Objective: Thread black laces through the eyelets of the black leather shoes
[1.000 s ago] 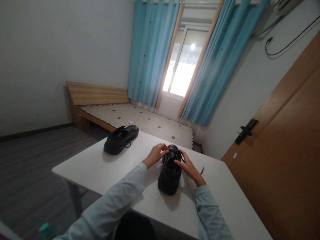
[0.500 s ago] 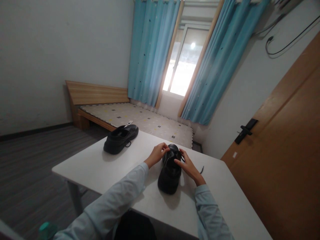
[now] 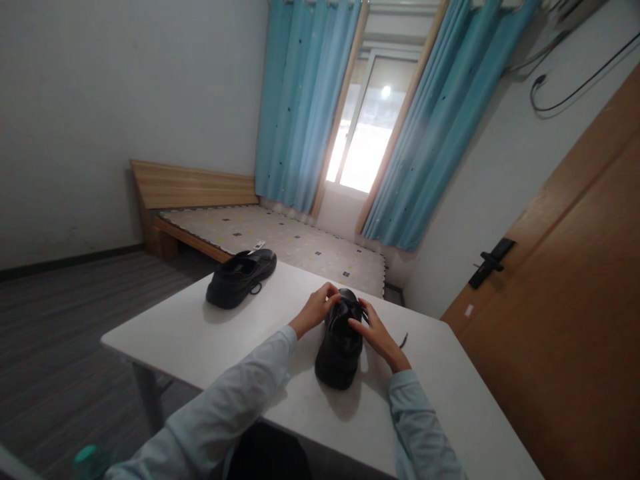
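Note:
A black shoe [image 3: 338,360] stands on the white table in front of me, heel toward me and toe pointing away. My left hand [image 3: 317,308] is at the left side of its lacing area, fingertips pinched together at the upper; whether a lace is between them is too small to make out. On the other side, my right hand [image 3: 377,331] grips the shoe's tongue and collar between thumb and fingers. A loose lace end [image 3: 404,340] shows on the table beyond my right wrist. The second black shoe [image 3: 240,279] rests near the table's far left edge, a lace loop at its side.
The white table [image 3: 200,340] spans the space before me. Behind it is a bed [image 3: 320,247] with a patterned mattress, below a window with blue curtains [image 3: 305,107]. A wooden door [image 3: 565,287] stands at right. A green-capped bottle [image 3: 90,460] is at lower left.
My left hand's fingers have shifted very slightly at the shoe's lacing area. The right hand and both shoes look practically still.

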`<state>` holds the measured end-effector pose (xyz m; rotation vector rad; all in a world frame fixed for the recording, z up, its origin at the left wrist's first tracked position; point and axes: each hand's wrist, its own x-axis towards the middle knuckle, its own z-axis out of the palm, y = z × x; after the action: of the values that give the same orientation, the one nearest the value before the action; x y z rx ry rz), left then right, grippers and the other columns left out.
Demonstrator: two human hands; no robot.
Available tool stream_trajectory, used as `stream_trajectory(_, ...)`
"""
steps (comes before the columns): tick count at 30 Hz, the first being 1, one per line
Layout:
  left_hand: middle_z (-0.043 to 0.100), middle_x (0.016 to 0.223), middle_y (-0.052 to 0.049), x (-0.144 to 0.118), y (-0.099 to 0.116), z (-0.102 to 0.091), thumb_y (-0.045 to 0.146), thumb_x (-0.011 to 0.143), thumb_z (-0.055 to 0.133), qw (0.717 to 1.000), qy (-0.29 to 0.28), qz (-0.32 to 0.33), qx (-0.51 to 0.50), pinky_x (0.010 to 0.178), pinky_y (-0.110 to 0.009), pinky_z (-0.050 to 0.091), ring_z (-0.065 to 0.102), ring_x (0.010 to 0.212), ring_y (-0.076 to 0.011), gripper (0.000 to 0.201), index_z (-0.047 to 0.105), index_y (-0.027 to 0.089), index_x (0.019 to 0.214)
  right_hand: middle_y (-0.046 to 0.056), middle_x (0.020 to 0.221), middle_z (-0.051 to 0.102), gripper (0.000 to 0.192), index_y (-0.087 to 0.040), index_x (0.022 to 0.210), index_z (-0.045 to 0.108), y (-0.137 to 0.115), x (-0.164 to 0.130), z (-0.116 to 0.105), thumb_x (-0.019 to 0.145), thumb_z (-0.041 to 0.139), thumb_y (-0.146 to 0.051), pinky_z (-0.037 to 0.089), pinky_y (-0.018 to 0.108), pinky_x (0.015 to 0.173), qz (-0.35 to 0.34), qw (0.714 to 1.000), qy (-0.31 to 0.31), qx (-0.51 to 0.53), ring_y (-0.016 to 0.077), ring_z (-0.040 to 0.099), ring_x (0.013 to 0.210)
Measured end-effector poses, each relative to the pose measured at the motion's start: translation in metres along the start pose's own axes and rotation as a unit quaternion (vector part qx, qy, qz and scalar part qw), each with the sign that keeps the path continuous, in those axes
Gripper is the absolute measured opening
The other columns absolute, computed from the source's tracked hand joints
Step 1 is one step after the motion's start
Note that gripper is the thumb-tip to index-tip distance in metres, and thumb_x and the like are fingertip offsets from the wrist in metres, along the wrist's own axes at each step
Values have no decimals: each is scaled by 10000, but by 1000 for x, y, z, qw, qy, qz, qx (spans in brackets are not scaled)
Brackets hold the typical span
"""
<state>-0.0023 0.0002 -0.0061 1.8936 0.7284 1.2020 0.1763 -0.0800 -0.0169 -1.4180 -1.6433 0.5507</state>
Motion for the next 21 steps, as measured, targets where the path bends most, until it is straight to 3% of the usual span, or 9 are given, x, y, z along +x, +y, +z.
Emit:
stream_trajectory(5,571,773,-9,2,-1,1,250,747,603,991,-28,-30,-129,669,-249,456,573,765,-135,181,488,151,845,120,1337,436,693,-190,1292,381,5,1,0,714,638,-472,278,441,1075,-15,1000,7,-3,259,392,1259)
stream_trajectory(11,556,757,11,2,4,0,154,716,615,981,-27,-20,-190,684,-241,462,580,741,-112,212,457,159,857,107,1347,422,680,-205,1297,380,5,0,0,724,623,-479,272,438,1078,-18,1000,6,-17,253,385,1262)
stream_trajectory(17,566,802,-5,2,10,-4,185,724,613,985,25,10,-171,687,-247,494,574,756,-110,195,467,154,850,107,1326,451,701,-205,1306,381,5,0,-1,713,629,-484,261,459,1077,-17,999,16,-37,270,382,1262)
stream_trajectory(21,573,822,-17,1,11,-9,265,764,571,995,34,30,-86,593,-227,492,559,716,-113,144,509,154,831,114,1313,467,731,-199,1315,376,5,1,-1,698,642,-487,280,464,1064,-12,999,19,-40,281,409,1240)
